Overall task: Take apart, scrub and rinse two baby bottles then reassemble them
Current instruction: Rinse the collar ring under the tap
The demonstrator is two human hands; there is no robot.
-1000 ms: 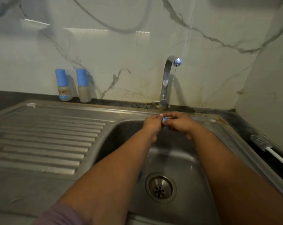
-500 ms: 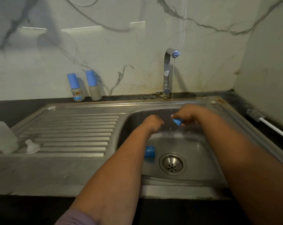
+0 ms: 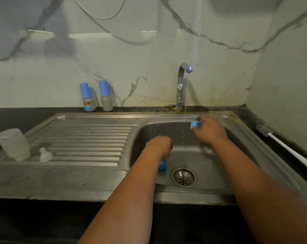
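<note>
My right hand (image 3: 209,131) pinches a small blue bottle ring (image 3: 196,124) just right of the thin water stream, at the back of the sink basin (image 3: 219,173). My left hand (image 3: 159,145) hangs over the basin with fingers curled and nothing seen in it. Below it a blue cap (image 3: 162,165) lies on the basin floor, partly hidden by my wrist. On the drainboard (image 3: 82,138) a clear bottle body (image 3: 13,144) stands upside down beside a clear teat (image 3: 44,154). Two assembled bottles with blue caps (image 3: 86,97) (image 3: 105,95) stand against the wall.
The faucet (image 3: 181,85) runs a thin stream into the basin. The drain (image 3: 183,176) sits near the basin's front. A bottle brush (image 3: 286,147) with a white handle lies on the dark counter at the right. A marble wall closes off the back and right side.
My hands have come apart: the right one keeps the blue ring and has moved right of the stream, the left one has dropped lower. The view has pulled back, so the drainboard items show.
</note>
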